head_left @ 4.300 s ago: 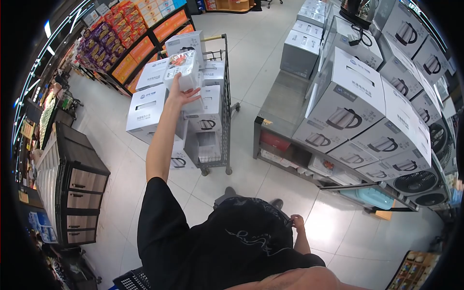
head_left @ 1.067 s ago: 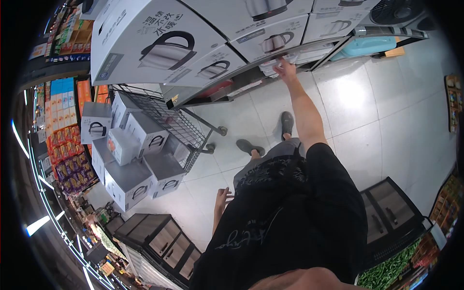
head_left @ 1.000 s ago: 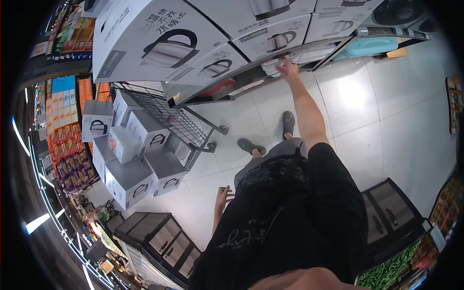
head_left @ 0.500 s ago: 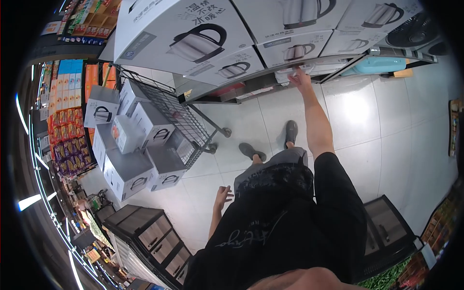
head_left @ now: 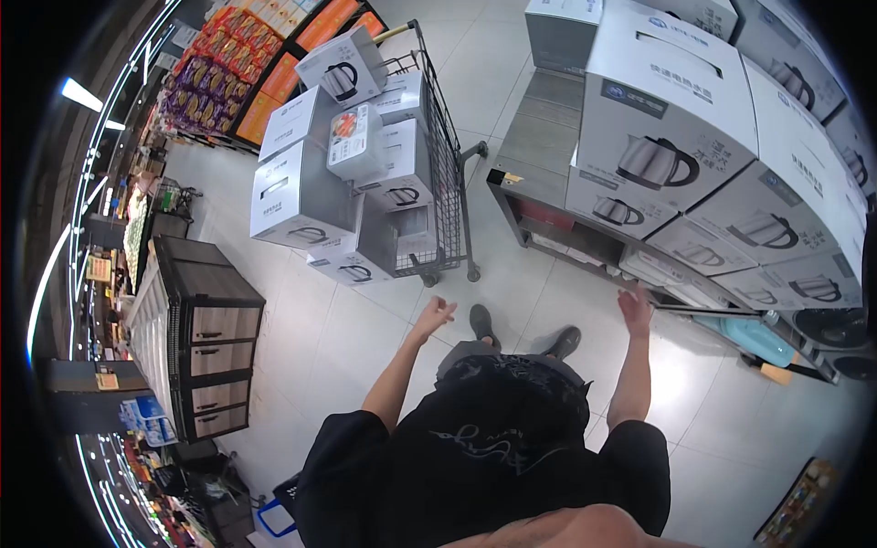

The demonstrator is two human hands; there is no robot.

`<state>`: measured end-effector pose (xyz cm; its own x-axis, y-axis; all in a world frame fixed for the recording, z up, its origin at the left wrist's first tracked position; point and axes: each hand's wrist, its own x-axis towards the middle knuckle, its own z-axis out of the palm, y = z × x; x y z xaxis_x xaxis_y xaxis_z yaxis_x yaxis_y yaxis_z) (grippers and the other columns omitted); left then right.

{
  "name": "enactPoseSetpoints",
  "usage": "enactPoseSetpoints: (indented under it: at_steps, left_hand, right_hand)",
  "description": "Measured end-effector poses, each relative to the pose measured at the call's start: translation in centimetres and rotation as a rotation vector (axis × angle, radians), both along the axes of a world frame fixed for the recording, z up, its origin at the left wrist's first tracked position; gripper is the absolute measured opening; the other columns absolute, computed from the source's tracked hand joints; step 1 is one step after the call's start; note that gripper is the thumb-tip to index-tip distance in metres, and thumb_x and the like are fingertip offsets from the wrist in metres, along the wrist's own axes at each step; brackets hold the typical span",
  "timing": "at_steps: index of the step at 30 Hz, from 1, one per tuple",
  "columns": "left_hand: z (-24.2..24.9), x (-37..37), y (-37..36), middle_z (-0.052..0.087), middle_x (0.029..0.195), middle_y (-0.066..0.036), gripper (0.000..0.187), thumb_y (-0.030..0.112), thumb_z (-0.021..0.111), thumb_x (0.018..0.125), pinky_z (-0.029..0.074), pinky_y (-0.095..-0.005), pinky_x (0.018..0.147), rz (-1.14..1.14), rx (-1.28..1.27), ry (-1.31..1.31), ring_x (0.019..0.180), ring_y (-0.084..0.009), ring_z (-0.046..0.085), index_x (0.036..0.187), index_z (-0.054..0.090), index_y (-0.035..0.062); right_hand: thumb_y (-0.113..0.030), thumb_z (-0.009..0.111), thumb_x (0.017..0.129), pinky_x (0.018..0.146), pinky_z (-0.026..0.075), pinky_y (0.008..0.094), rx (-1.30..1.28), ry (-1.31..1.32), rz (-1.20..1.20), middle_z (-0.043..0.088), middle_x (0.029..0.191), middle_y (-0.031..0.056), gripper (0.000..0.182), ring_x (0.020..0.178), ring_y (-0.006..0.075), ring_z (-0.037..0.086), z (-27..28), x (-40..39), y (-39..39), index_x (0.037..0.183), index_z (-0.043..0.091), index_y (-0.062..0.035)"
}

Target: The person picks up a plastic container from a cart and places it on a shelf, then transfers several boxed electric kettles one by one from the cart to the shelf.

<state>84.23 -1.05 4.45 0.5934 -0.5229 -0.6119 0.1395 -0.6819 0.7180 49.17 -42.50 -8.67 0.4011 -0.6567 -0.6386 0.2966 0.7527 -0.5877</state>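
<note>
My left hand (head_left: pixel 435 318) is held out over the tiled floor below the shopping cart (head_left: pixel 448 173), its fingers apart and nothing in it. Near the front edge of the low shelf (head_left: pixel 539 137), my right hand (head_left: pixel 636 310) hangs with fingers spread and empty. Several white and grey kettle boxes (head_left: pixel 301 196) fill the cart, and a white container with a food picture (head_left: pixel 354 142) rests among them. More kettle boxes (head_left: pixel 667 137) are stacked on the shelf unit to the right.
A wooden-fronted display cabinet (head_left: pixel 219 333) stands at the left. Snack packets (head_left: pixel 215 73) line a rack at the upper left. Beneath the right shelf is a light blue item (head_left: pixel 749 338). Another small rack (head_left: pixel 797 500) is at the lower right.
The view has turned, so the cart and shelf appear further right. My right hand has drawn back from the lower shelf, and my left hand has risen toward the cart.
</note>
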Motion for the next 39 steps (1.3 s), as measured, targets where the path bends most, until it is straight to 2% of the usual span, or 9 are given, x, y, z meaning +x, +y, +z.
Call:
enactPoseSetpoints:
  at_steps: [5, 9, 12, 13, 15, 16, 22, 27, 39]
  left_hand:
    - [6.2, 10.4, -7.0, 0.048, 0.119, -0.020, 0.070, 0.049, 0.064, 0.084, 0.047, -0.0399, 0.083, 0.496, -0.562, 0.089, 0.102, -0.0275, 0.056, 0.125, 0.031, 0.0016]
    - [12.5, 21.2, -10.4, 0.032, 0.134, -0.027, 0.114, 0.064, 0.069, 0.070, 0.040, -0.0540, 0.095, 0.790, -0.764, 0.292, 0.118, -0.0386, 0.048, 0.143, 0.010, 0.0004]
    - [16.0, 25.0, -11.7, 0.022, 0.140, -0.028, 0.126, 0.066, 0.072, 0.065, 0.035, -0.0612, 0.098, 0.914, -0.747, 0.425, 0.123, -0.0440, 0.041, 0.145, -0.002, 0.0021]
    - [15.5, 26.4, -11.9, 0.022, 0.140, -0.027, 0.125, 0.067, 0.071, 0.064, 0.035, -0.0617, 0.097, 0.921, -0.729, 0.448, 0.122, -0.0451, 0.042, 0.145, 0.002, 0.0041]
    - [15.3, 28.0, -12.3, 0.021, 0.141, -0.026, 0.122, 0.071, 0.070, 0.061, 0.035, -0.0627, 0.095, 0.932, -0.687, 0.491, 0.118, -0.0472, 0.044, 0.146, 0.009, 0.0082]
    - [15.3, 28.2, -12.0, 0.025, 0.137, -0.027, 0.127, 0.060, 0.075, 0.065, 0.037, -0.0632, 0.095, 0.889, -0.703, 0.506, 0.121, -0.0457, 0.043, 0.145, -0.006, 0.0031]
    - [15.1, 29.3, -11.9, 0.035, 0.127, -0.023, 0.110, 0.045, 0.077, 0.070, 0.042, -0.0599, 0.092, 0.933, -0.695, 0.545, 0.113, -0.0416, 0.051, 0.142, 0.007, -0.0014]
    - [13.6, 30.9, -11.6, 0.038, 0.117, -0.024, 0.097, 0.045, 0.074, 0.072, 0.048, -0.0539, 0.085, 0.818, -0.730, 0.507, 0.101, -0.0382, 0.057, 0.136, 0.018, -0.0018]
    - [17.4, 24.5, -9.9, 0.053, 0.093, -0.018, 0.064, 0.044, 0.063, 0.082, 0.051, -0.0428, 0.077, 0.631, -0.789, 0.298, 0.076, -0.0252, 0.059, 0.117, 0.045, -0.0061]
  right_hand:
    - [-0.031, 0.061, 0.090, 0.093, 0.047, 0.0445, 0.167, 0.242, 0.194, 0.054, 0.122, 0.0202, 0.052, 0.110, 0.0336, 0.057, -3.0, -3.5, 10.6, 0.130, 0.041, -0.0043]
    - [-0.030, 0.065, 0.086, 0.083, 0.051, 0.0422, 0.208, 0.452, 0.208, 0.059, 0.117, 0.0190, 0.055, 0.099, 0.0313, 0.063, -1.4, -6.1, 16.9, 0.128, 0.043, -0.0014]
    - [-0.029, 0.064, 0.087, 0.076, 0.051, 0.0371, 0.206, 0.475, 0.168, 0.061, 0.114, 0.0158, 0.053, 0.096, 0.0280, 0.065, -0.1, -7.0, 19.6, 0.128, 0.043, -0.0027]
    - [-0.026, 0.063, 0.088, 0.081, 0.052, 0.0441, 0.174, 0.457, 0.164, 0.057, 0.118, 0.0223, 0.058, 0.101, 0.0336, 0.061, 0.2, -7.1, 20.3, 0.133, 0.036, 0.0000]
    - [-0.026, 0.061, 0.089, 0.080, 0.052, 0.0437, 0.153, 0.451, 0.133, 0.057, 0.118, 0.0217, 0.057, 0.100, 0.0331, 0.061, 0.6, -6.9, 21.3, 0.132, 0.036, 0.0007]
    - [-0.026, 0.061, 0.089, 0.080, 0.052, 0.0436, 0.139, 0.444, 0.123, 0.057, 0.118, 0.0217, 0.057, 0.101, 0.0331, 0.062, 0.7, -6.7, 21.8, 0.132, 0.036, 0.0011]
    - [-0.026, 0.060, 0.090, 0.077, 0.051, 0.0406, 0.067, 0.432, 0.151, 0.059, 0.115, 0.0196, 0.052, 0.099, 0.0310, 0.063, 2.0, -5.0, 23.0, 0.129, 0.040, 0.0014]
    - [-0.026, 0.059, 0.090, 0.073, 0.051, 0.0351, 0.032, 0.490, 0.217, 0.063, 0.110, 0.0156, 0.044, 0.093, 0.0265, 0.066, 3.6, -2.9, 22.6, 0.123, 0.048, 0.0007]
    - [-0.027, 0.057, 0.091, 0.083, 0.051, 0.0406, -0.052, 0.521, 0.403, 0.061, 0.114, 0.0202, 0.048, 0.098, 0.0316, 0.064, 4.9, -1.7, 19.3, 0.127, 0.043, 0.0019]
